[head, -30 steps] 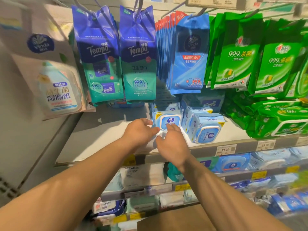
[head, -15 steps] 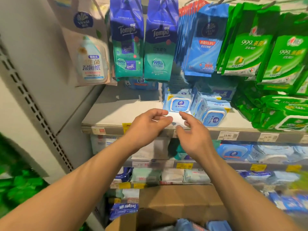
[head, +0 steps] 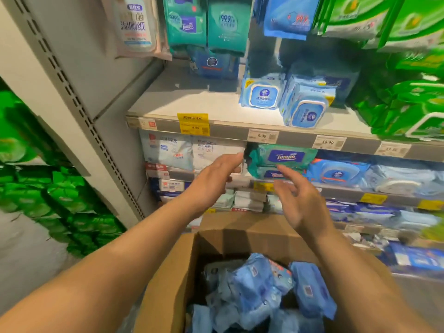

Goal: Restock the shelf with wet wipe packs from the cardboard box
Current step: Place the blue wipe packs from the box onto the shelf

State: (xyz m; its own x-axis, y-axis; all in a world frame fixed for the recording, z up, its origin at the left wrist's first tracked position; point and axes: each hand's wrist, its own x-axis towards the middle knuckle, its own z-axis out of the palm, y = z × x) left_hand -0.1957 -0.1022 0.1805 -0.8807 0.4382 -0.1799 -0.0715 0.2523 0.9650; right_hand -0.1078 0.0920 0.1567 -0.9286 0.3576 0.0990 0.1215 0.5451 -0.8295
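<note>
We see both hands empty in the air in front of the lower shelves: the left hand [head: 217, 177] flat with straight fingers, the right hand [head: 300, 200] loosely spread. Below them the cardboard box [head: 173, 280] stands open, blue wet wipe packs [head: 259, 292] heaped inside, well apart from either palm.

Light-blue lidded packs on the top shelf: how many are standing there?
2: one upright pack, and a tilted pack touching its right side. More may be hidden behind them.
</note>
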